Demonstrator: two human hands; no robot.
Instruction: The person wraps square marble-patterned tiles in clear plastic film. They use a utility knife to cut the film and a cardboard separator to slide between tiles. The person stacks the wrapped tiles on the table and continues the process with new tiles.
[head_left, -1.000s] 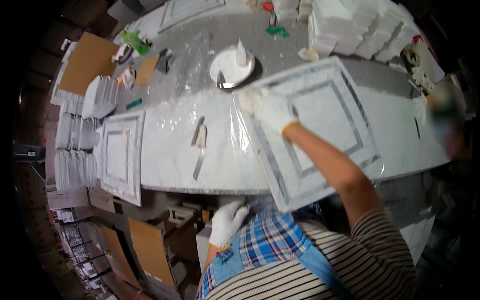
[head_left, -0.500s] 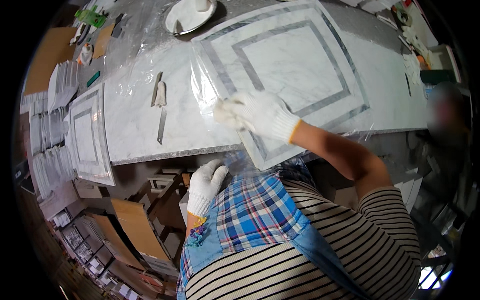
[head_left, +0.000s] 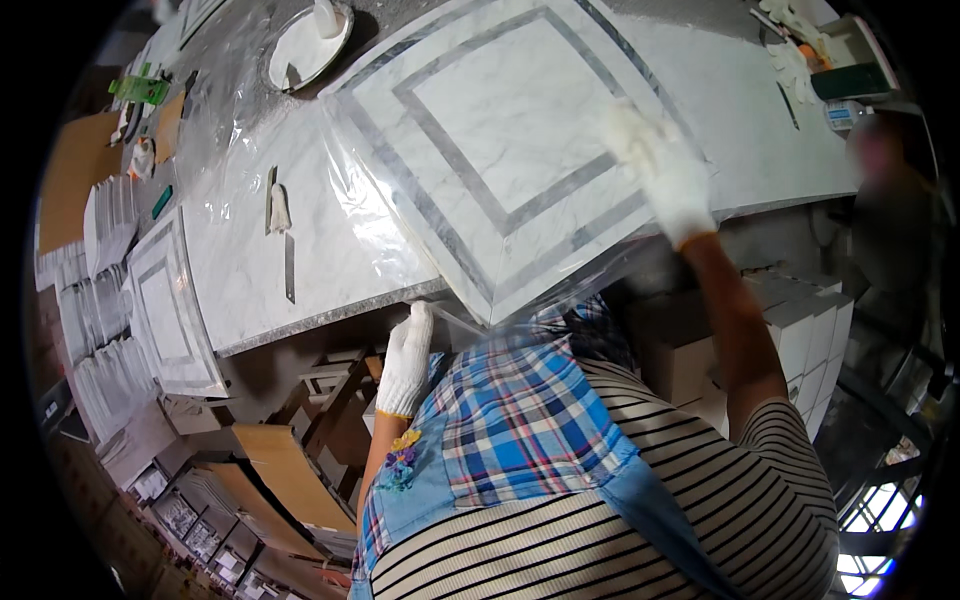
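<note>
Inlaid panel (head_left: 500, 120): set askew across upper centre, near corner jutting past the worktop (head_left: 235, 290) edge — probably for easy reach.
Clear film (head_left: 368, 225): showing along the panel's left and near sides, perhaps as protection.
Left hand (head_left: 403, 360): lower centre, fingers drawn together beside the film; cannot tell whether gripping it.
Right hand (head_left: 660, 175): blurred at the panel's right side — cannot tell if holding anything.
Right hand's shift: rightward from the panel's lower left half a second ago.
</note>
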